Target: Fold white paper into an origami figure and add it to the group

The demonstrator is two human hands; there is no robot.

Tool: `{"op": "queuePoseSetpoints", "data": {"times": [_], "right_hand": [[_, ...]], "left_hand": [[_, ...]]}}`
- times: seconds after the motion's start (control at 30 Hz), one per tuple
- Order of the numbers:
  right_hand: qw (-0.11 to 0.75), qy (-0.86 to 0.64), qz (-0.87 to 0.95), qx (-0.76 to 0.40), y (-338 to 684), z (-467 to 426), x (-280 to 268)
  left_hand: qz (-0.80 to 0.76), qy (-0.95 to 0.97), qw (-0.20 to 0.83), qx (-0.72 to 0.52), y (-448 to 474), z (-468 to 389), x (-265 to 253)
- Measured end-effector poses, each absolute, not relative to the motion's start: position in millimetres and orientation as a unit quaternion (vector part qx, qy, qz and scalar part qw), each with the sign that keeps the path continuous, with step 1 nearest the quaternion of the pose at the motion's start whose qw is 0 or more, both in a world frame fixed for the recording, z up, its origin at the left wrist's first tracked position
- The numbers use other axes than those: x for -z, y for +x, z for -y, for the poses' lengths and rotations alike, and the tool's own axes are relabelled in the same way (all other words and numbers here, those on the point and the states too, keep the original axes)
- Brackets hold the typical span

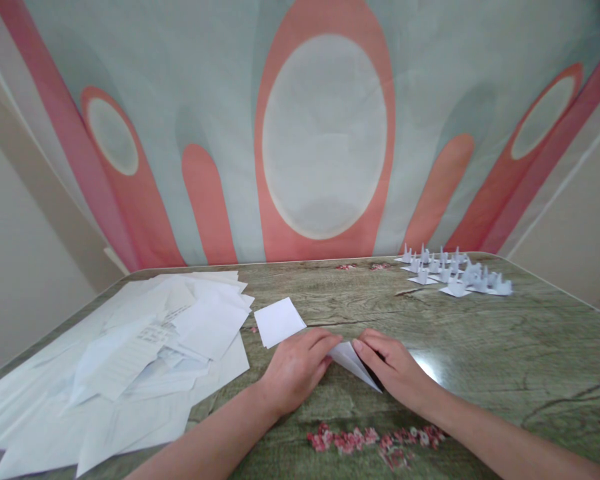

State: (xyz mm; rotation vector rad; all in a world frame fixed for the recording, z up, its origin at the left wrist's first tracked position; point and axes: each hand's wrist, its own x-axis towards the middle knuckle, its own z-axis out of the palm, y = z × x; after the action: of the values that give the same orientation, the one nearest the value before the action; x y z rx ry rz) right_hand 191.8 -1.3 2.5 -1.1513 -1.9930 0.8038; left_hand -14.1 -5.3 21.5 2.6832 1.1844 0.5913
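A folded piece of white paper (354, 367) is held between my two hands, just above the table. My left hand (296, 367) closes on its upper left end, the thumb and fingers pressed together there. With thumb and fingers, my right hand (389, 365) pinches its upper right edge. The paper narrows to a point at the lower right. Just beyond my left hand lies a small stack of square white paper (280, 321). The fingertips on the far side of the folded paper are partly hidden.
Loose white sheets (130, 360), some printed, spread in a heap at the left. Several folded paper cranes (455, 272) stand grouped at the far right. The wood-patterned table (520, 353) bears a pink flower print near its front. A patterned cloth (325, 147) hangs behind.
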Motion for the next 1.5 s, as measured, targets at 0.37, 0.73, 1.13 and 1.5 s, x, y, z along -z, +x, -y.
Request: {"op": "queuePoseSetpoints", "data": {"times": [0.37, 0.73, 1.13, 1.5], "right_hand": [[0.333, -0.448, 0.775, -0.296, 192, 1, -2], [0.347, -0.476, 0.772, -0.241, 198, -6, 3], [0.318, -0.524, 0.766, -0.191, 205, -16, 9], [0.292, -0.550, 0.768, -0.148, 215, -23, 14]], "left_hand": [[-0.390, 0.897, 0.067, -0.198, -14, 6, -19], [-0.297, 0.926, 0.055, -0.226, -15, 7, -21], [-0.247, 0.953, 0.042, -0.172, -14, 7, -15], [-0.262, 0.946, 0.055, -0.185, -15, 8, -18]]}}
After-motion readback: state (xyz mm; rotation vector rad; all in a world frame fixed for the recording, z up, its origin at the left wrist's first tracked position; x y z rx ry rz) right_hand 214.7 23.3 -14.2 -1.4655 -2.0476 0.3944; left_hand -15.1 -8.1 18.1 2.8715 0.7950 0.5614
